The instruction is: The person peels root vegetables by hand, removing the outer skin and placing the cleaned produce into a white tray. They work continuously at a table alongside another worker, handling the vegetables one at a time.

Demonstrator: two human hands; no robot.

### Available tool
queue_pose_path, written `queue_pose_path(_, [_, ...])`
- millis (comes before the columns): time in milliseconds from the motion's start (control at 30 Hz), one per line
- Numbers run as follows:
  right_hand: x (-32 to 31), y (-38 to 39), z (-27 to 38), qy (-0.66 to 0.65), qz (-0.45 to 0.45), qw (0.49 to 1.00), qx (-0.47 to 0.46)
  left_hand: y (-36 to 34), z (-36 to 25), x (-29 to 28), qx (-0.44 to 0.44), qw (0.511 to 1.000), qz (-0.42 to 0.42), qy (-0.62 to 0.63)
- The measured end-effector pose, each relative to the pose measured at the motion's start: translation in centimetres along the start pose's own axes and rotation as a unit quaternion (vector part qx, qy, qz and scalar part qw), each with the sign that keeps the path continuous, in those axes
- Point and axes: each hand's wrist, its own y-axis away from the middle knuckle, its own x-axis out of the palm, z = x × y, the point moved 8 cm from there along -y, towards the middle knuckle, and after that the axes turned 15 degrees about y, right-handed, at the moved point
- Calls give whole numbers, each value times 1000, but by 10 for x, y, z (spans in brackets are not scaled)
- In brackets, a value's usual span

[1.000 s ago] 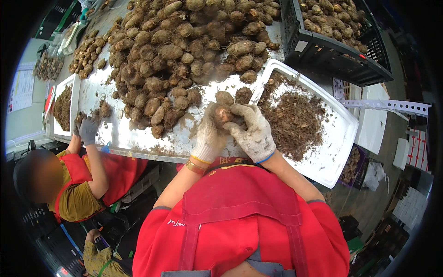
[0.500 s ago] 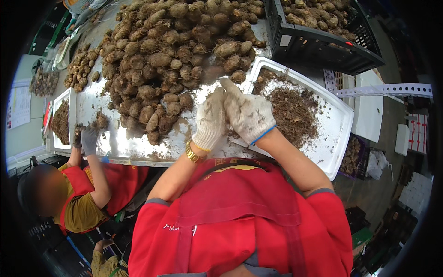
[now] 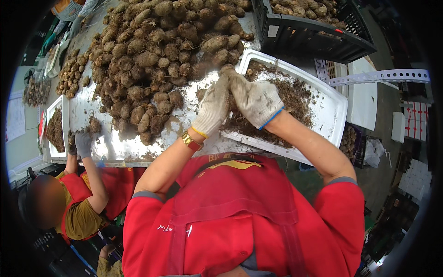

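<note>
Both the left hand (image 3: 213,106) and the right hand (image 3: 258,101) are wearing dirt-smeared white gloves and are meeting near the front edge of the worktop (image 3: 108,150). Their fingers are curling inward, tips close together; the backs of the gloves are hiding what lies between, so I cannot tell how far either is opening or whether it is gripping anything. A gold watch (image 3: 190,141) is circling the left wrist.

Brown, hairy roots (image 3: 152,60) are lying in a large heap, spreading from the worktop's middle toward its far edge. At the near right corner, a white tray (image 3: 339,124) is sitting at a slant, holding brown scraps (image 3: 293,99) and reaching under the right hand. Beyond it, toward the far right corner, a black crate (image 3: 318,41) is holding more roots. By the left edge, a smaller root pile (image 3: 71,74) is lying beyond a second tray (image 3: 65,124), and a seated co-worker (image 3: 83,217) is working at the near left corner.
</note>
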Motion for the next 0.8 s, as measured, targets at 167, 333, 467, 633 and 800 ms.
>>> queue_pose_path(167, [-5, 4, 16, -77, 11, 994, -81, 24, 36, 40, -156, 878, 83, 446])
queue_pose_path(333, [100, 34, -38, -415, 27, 886, 204, -15, 6, 37, -261, 910, 311, 89])
queue_pose_path(467, [132, 47, -43, -490, -15, 838, 240, 9, 39, 54, -201, 886, -129, 398])
queue_pose_path(633, [49, 48, -49, -524, -35, 783, 333, 15, 27, 54, -442, 439, -138, 770])
queue_pose_path(800, [2, 53, -30, -438, -44, 851, 287, 16, 17, 54, -465, 369, -153, 790])
